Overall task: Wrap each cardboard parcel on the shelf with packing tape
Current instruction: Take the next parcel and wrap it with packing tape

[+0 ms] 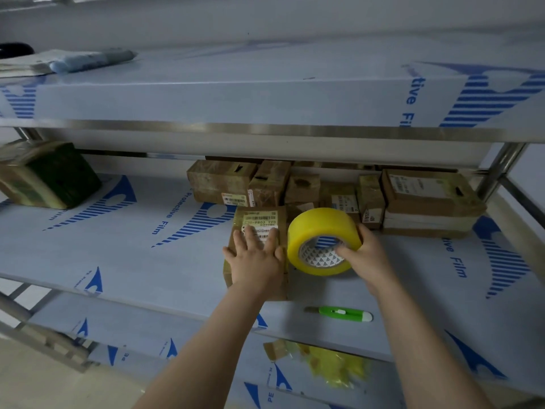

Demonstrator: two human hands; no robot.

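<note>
Centre frame on the shelf (pixel 147 261), the left hand (pixel 255 258) lays spread fingers (pixel 250 235) flat on a small parcel (pixel 281 222); the right hand (pixel 365 255) grips the tape roll (pixel 320 228) through its core. The parcel seems stiff and light; pin its top.

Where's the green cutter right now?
Head view, right of centre: the green cutter lies near the shelf front edge, below the tape roll in the right hand.

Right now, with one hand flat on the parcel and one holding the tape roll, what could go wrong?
The left hand only presses flat on the parcel, so pulling the tape roll with the right hand may slide it on the filmed shelf. The green cutter lies near the front edge; a forearm could knock it off.
</note>
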